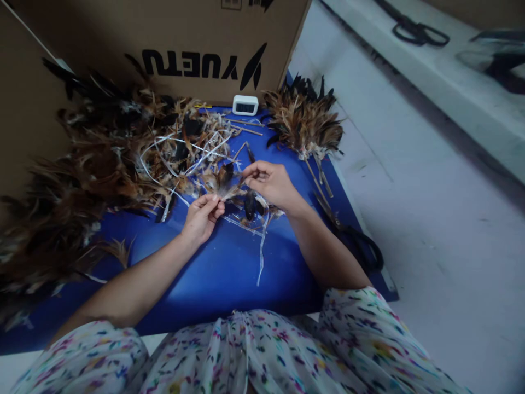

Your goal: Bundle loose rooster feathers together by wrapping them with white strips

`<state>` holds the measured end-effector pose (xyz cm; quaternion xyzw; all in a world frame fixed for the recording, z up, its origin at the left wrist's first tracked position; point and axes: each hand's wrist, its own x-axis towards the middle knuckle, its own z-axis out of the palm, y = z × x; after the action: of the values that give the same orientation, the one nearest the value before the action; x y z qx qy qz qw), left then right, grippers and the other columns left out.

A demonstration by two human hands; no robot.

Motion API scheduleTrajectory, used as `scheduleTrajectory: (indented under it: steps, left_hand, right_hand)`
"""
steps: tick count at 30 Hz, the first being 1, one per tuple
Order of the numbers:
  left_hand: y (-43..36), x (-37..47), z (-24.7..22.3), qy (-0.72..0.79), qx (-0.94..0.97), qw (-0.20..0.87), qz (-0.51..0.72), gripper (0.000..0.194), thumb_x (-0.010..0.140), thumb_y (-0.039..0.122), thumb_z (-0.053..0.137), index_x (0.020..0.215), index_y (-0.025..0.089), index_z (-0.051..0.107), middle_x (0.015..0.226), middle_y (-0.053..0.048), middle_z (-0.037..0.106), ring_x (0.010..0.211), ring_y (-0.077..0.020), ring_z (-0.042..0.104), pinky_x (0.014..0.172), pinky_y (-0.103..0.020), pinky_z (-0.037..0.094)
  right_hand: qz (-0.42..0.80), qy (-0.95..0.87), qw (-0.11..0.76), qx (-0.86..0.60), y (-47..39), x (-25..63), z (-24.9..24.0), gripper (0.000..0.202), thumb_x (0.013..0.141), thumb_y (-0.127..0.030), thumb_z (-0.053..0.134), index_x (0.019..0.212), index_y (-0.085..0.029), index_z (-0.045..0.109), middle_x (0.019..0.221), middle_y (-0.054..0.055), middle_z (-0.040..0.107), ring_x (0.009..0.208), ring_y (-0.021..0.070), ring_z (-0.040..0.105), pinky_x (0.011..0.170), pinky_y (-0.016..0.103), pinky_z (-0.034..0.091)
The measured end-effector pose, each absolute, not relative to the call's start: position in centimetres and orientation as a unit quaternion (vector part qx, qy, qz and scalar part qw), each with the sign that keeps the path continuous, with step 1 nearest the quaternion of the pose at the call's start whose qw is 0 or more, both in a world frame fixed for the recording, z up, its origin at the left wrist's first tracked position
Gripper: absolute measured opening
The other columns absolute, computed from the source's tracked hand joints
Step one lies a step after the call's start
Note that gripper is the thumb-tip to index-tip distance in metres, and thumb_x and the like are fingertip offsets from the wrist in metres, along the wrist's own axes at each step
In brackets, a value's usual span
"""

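Note:
My left hand (204, 217) pinches the pale base of a small bunch of brown and dark feathers (225, 183) over the blue table top (197, 279). Close by on the right, my right hand (268, 183) has its thumb and fingertips pressed together at the edge of that bunch. A feather tip seems to sit between them. White ribbon (261, 257) trails on the blue surface below my hands, and more of it loops over the feathers to the left. Dark feather pieces (251, 205) lie just under my right hand.
A large heap of loose feathers (102, 158) covers the left side. Behind stands a cardboard box (197, 27) with a small white digital clock (245, 105) before it. Bundled feathers (305, 117) lie at the back right. Black-handled scissors (356, 241) rest beside my right forearm.

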<state>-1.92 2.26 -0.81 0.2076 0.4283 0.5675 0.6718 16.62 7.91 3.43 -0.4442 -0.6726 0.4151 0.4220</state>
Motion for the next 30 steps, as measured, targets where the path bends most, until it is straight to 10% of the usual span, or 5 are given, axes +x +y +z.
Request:
scheduleTrajectory:
  steps: [30]
  left_hand:
    - [1.7, -1.8, -0.5, 0.419, 0.189, 0.735, 0.499, 0.020, 0.072, 0.013, 0.079, 0.066, 0.013, 0.060, 0.060, 0.001, 0.064, 0.055, -0.0108, 0.068, 0.049, -0.014, 0.055]
  right_hand:
    - [0.212, -0.753, 0.429, -0.452, 6.3, 14.8, 3.7, 0.016, 0.078, -0.008, 0.056, 0.080, -0.020, 0.066, 0.087, 0.002, 0.071, 0.086, 0.0163, 0.065, 0.084, 0.031, 0.050]
